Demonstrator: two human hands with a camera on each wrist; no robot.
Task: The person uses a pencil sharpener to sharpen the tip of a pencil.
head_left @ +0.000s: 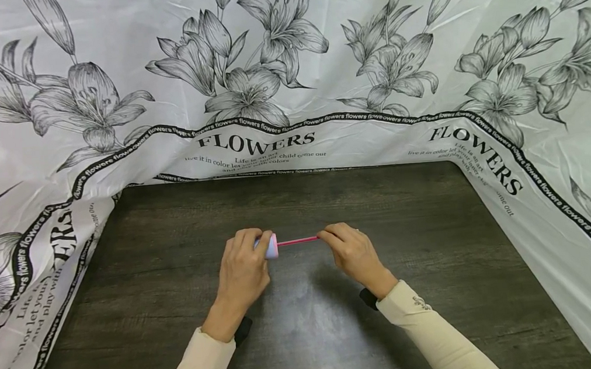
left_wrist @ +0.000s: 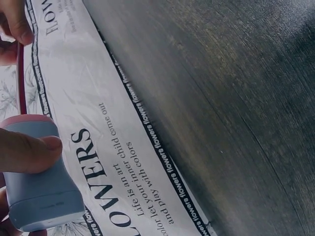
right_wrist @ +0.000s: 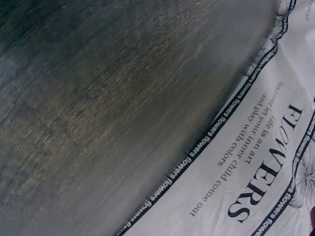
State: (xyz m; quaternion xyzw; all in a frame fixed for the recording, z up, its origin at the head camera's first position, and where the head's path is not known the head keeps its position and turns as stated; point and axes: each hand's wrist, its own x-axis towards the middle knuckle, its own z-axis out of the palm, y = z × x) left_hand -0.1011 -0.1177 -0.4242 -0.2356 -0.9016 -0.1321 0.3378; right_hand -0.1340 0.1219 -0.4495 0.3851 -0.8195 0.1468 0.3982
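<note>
My left hand (head_left: 242,266) grips a small pale-blue rounded case (left_wrist: 43,189) with a pink end, held above the dark table. In the left wrist view the thumb (left_wrist: 37,153) lies across its side; the other fingers are mostly hidden. A thin pink-red strap (head_left: 297,241) runs from the case's pink end, straight and taut, to my right hand (head_left: 354,255). The thumb and fingers of that hand pinch the strap's far end. The right wrist view shows neither the case nor the hand clearly, only a dark red sliver at its lower right edge.
Below both hands lies a dark wood-grain table (head_left: 414,215). White cloth (head_left: 366,143) printed with black flowers and lettering hangs along its back and both sides.
</note>
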